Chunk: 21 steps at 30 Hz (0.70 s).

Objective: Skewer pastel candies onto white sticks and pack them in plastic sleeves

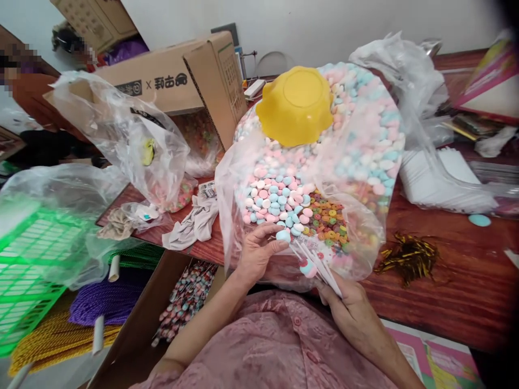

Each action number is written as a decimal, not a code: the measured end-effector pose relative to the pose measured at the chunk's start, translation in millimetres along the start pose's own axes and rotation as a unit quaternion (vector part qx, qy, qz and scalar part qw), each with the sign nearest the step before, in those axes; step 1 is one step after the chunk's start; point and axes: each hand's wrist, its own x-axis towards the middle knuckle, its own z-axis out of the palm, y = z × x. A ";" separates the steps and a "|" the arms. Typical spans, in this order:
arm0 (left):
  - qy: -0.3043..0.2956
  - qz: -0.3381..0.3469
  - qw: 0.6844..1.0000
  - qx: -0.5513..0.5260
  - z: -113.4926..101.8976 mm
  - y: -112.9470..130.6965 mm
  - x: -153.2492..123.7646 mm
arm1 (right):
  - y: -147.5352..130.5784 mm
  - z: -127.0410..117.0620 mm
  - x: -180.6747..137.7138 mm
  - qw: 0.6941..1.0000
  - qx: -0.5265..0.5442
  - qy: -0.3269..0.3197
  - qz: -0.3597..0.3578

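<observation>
My left hand [259, 249] pinches a pale blue round candy [283, 235] at the mouth of a big clear plastic bag [367, 227] full of pink, blue and white candies [279, 186] and small coloured rings [329, 224]. My right hand [344, 300] grips a bundle of thin white sticks [318, 262], one with a pink and blue candy [307, 267] on it. The stick tips point toward the left hand. An upturned yellow bowl [295, 104] rests on the candy heap.
The wooden table [458, 281] carries gold twist ties [409, 257], a loose blue candy [479, 220], white packets [440, 181], cloth gloves [197, 222], smaller candy bags [133, 140] and cardboard boxes [178, 75]. A box of finished candy sticks [184, 300], cord spools [103, 300] and a green crate [28, 265] sit at lower left.
</observation>
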 end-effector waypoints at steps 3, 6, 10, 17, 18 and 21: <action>0.003 0.072 0.996 0.054 3.3 -6.2 2.2 | 0.5 -2.2 -1.1 1.000 -0.019 0.015 0.006; -0.021 0.177 0.972 0.153 5.5 -4.3 3.8 | 0.6 -4.5 -0.5 0.999 -0.041 0.012 0.009; -0.071 0.328 0.890 0.308 7.1 0.2 5.5 | 2.3 -7.0 -0.6 0.999 -0.047 0.009 0.010; -0.085 0.338 0.884 0.312 16.4 -14.4 8.5 | 14.1 -5.4 -5.4 0.990 0.039 0.126 0.051; -0.076 0.310 0.904 0.283 18.9 -16.6 8.9 | 16.5 -3.8 -5.1 0.987 0.054 0.138 0.061; -0.033 0.218 0.955 0.197 26.0 -19.4 10.6 | 21.7 2.7 -3.4 0.983 0.086 0.143 0.072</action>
